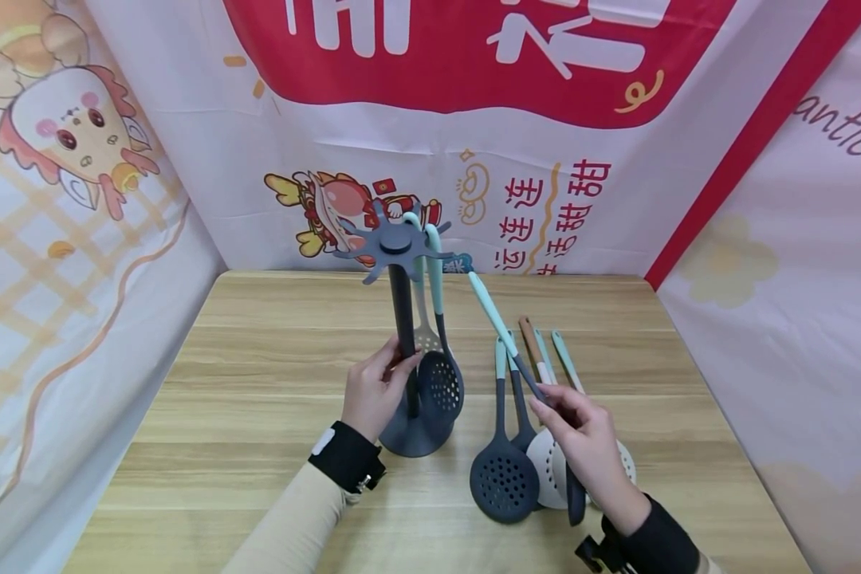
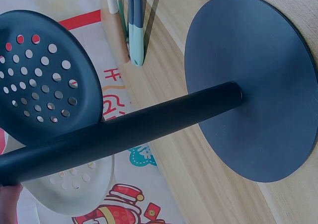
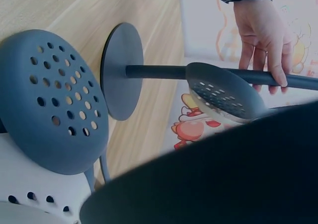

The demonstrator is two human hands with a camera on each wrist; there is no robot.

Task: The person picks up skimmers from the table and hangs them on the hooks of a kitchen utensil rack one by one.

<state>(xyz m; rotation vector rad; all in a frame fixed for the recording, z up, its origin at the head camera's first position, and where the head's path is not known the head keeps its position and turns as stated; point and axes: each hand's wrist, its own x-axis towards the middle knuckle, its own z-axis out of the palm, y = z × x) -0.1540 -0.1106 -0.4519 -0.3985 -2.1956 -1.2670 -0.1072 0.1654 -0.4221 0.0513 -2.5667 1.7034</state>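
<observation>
My left hand (image 1: 376, 387) grips the black pole of a dark utensil stand (image 1: 402, 307), which has a hooked top and a round base (image 2: 273, 134). A dark skimmer (image 1: 438, 391) and a pale slotted utensil (image 2: 74, 189) hang from its hooks, both with mint handles. To the right, my right hand (image 1: 584, 434) pinches the dark shaft of a cooking utensil (image 1: 488, 303); its mint handle tilts up towards the stand. That utensil's dark head (image 3: 218, 179) shows edge-on in the head view and blurred in the right wrist view, so its kind is unclear.
Beneath my right hand a dark skimmer (image 1: 505, 482), a white slotted utensil (image 1: 545, 470) and several others lie close together on the wooden table (image 1: 258, 406). One has a brown handle (image 1: 528, 331). Printed cloth (image 1: 186, 159) hangs behind the table and at both sides.
</observation>
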